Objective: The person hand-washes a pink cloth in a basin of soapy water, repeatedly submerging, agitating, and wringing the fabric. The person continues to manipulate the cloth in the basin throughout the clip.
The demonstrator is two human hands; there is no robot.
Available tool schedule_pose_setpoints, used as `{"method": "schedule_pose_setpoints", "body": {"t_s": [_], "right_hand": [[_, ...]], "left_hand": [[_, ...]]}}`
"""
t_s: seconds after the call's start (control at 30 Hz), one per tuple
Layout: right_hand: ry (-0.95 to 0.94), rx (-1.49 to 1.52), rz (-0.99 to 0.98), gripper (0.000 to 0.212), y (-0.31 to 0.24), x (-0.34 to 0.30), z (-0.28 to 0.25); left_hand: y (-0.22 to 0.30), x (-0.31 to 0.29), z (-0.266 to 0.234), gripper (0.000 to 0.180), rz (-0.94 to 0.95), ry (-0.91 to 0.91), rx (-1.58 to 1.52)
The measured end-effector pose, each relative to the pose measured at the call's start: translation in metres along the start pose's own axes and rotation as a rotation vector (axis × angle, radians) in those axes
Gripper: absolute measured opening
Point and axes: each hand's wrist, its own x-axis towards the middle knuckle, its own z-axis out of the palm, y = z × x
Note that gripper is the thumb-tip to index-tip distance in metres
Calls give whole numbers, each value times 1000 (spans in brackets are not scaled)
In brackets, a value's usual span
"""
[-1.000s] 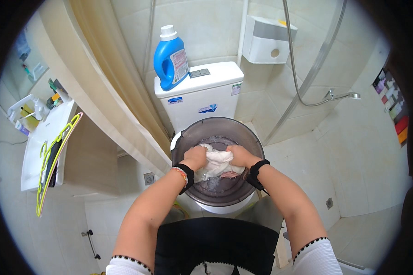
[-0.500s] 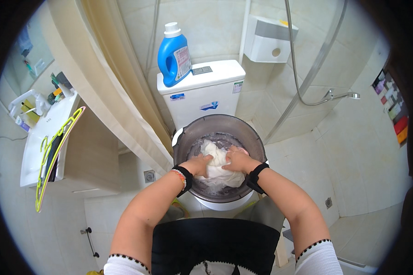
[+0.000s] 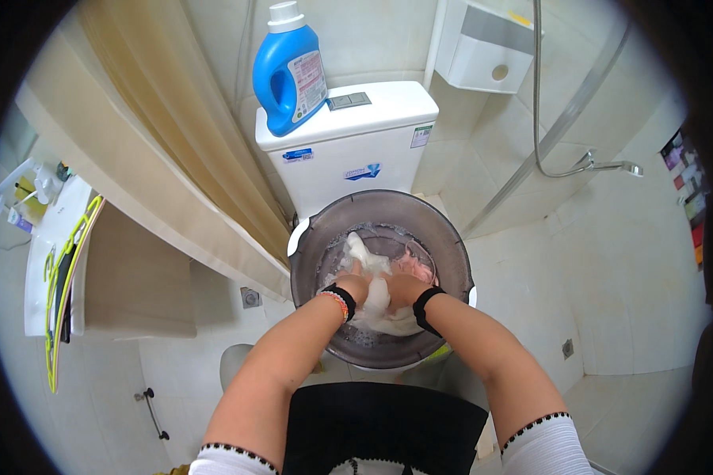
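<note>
A dark grey translucent basin (image 3: 313, 237) holds sudsy water and a wet white cloth (image 3: 379, 294). My left hand (image 3: 355, 286) is closed on the cloth from the left side. My right hand (image 3: 405, 290) grips it from the right, close beside the left, with a bunched fold standing up between them. The fingertips of both hands are partly hidden by cloth and water. A wet pink cloth (image 3: 414, 266) lies in the water just beyond my right hand. White fabric also spreads out below my wrists.
The basin stands in front of a white toilet tank (image 3: 348, 142), with a blue detergent bottle (image 3: 291, 75) on its lid. A beige curtain (image 3: 162, 150) hangs at left. Lime-green hangers (image 3: 55, 317) hang from the washbasin (image 3: 51, 229). A shower hose (image 3: 537, 95) and paper holder (image 3: 487, 51) are at right.
My hands have drawn together and bunched the white cloth between them. More of the pink cloth shows now. The whole view has shifted and looks nearer to the basin.
</note>
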Motion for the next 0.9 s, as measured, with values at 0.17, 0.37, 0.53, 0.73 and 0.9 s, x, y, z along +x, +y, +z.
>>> {"method": "schedule_pose_setpoints", "body": {"t_s": [0.17,0.37,0.53,0.73,0.9], "right_hand": [[127,-34,-48,40,5,28,10],[118,52,-62,37,19,32,12],[295,33,-128,48,15,22,4],[335,363,-22,43,20,-40,-50],[459,355,-55,39,11,-80,-68]], "left_hand": [[8,34,12,54,-260,106,-262],[15,17,-2,37,-194,213,-240],[15,-19,-20,29,-137,280,-237],[-2,-78,-68,32,-135,364,-187],[-8,-109,-88,52,-29,325,-164]]}}
